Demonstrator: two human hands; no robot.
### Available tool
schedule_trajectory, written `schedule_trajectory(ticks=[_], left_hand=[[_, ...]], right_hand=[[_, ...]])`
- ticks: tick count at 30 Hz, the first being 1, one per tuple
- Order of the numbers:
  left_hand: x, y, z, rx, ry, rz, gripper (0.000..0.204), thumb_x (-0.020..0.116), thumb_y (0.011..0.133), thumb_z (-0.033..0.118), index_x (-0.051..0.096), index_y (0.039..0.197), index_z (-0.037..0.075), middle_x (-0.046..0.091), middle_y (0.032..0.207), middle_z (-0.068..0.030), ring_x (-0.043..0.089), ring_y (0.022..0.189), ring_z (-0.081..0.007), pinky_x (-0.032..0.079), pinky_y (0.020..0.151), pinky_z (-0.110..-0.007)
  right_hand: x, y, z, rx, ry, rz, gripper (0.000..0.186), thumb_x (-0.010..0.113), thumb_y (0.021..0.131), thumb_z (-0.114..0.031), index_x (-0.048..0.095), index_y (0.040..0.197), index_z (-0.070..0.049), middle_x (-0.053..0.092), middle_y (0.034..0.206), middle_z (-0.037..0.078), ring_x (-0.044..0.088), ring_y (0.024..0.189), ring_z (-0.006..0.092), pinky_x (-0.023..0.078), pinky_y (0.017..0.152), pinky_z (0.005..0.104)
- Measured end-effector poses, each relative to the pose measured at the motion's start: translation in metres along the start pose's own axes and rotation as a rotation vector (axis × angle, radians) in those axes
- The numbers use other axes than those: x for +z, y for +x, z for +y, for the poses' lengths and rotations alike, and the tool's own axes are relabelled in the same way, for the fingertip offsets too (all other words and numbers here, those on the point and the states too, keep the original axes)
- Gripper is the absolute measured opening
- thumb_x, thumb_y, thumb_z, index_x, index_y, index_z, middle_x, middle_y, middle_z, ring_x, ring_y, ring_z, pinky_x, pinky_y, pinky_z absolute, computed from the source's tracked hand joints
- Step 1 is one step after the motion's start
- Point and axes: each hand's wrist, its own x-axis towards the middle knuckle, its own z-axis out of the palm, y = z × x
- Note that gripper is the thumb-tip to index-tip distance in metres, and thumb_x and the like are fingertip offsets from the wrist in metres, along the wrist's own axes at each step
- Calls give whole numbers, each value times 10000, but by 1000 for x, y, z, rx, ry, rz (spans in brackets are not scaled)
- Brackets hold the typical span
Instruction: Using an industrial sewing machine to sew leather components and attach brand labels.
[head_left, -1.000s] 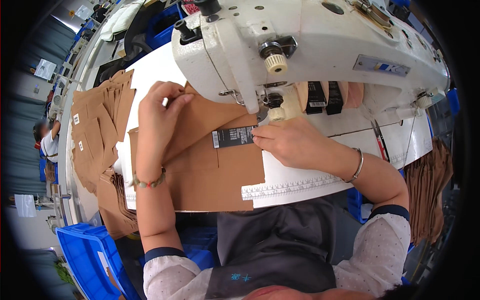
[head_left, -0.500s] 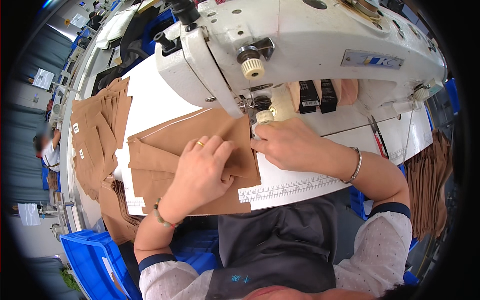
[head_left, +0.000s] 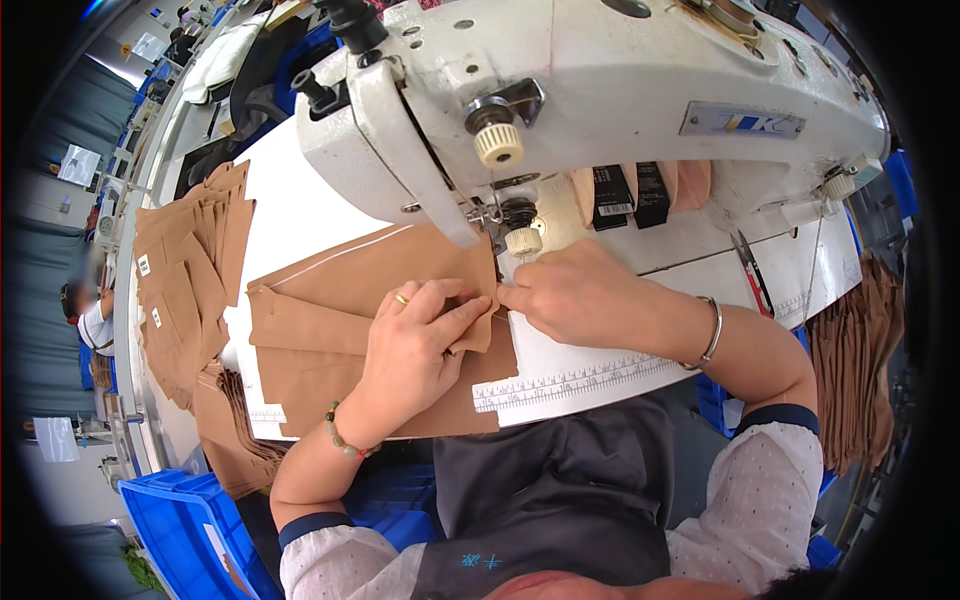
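A brown fabric piece lies folded in layers on the white sewing table, its far right part close to the presser foot of the white sewing machine. My left hand rests on the cloth, its thumb and index finger pinching a small turned-up flap near the right edge. Just right of it, my right hand is closed, thumb and forefinger at that same edge below the needle area. The two sets of fingertips almost meet. A pale line runs along the fabric's far edge. Its underside is hidden.
Stacked brown pieces lie at the left, and more brown cloth hangs at the right. Red-and-black scissors rest beyond my right forearm. A ruler strip lines the near table edge. A blue crate stands lower left.
My left hand has slid right toward the right fingertips, and the cloth's edge is now turned up between its fingers. My right hand stays at the fabric edge. The view has shifted slightly.
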Motion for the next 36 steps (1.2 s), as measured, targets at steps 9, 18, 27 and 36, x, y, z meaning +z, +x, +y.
schedule_trajectory(ticks=[9, 18, 27, 36], left_hand=[[10, -3, 0, 68, -27, 48, 443, 697, 713, -17, 745, 1147, 55, 707, 1227, -96, 666, 1166, -299, 551, 962, -384], [13, -6, 1, 100, 57, 57, 500, 714, 656, -15, 738, 1150, 57, 702, 1231, -80, 672, 1162, -281, 565, 961, -371], [21, -4, -8, 160, 40, 124, 576, 703, 611, 27, 707, 1186, 51, 676, 1236, -79, 650, 1166, -283, 568, 947, -385], [28, 20, -30, 143, 54, 162, 520, 708, 640, 83, 719, 1160, 65, 686, 1232, -69, 655, 1139, -284, 572, 899, -371]], right_hand=[[-1, 0, 1, 9, 40, 4, 238, 676, 804, -111, 745, 1031, -98, 608, 716, 38, 658, 662, 230, 494, 543, 383], [6, 0, 8, 67, 91, 106, 110, 685, 813, -159, 713, 916, -137, 629, 747, 10, 673, 692, 207, 508, 559, 382], [2, 3, 3, 53, -31, 126, 145, 703, 819, -164, 729, 960, -142, 632, 707, 1, 670, 659, 191, 495, 537, 352], [10, 4, 17, 42, -117, 224, 135, 704, 807, -151, 736, 936, -132, 629, 660, 49, 645, 570, 228, 494, 504, 370]])
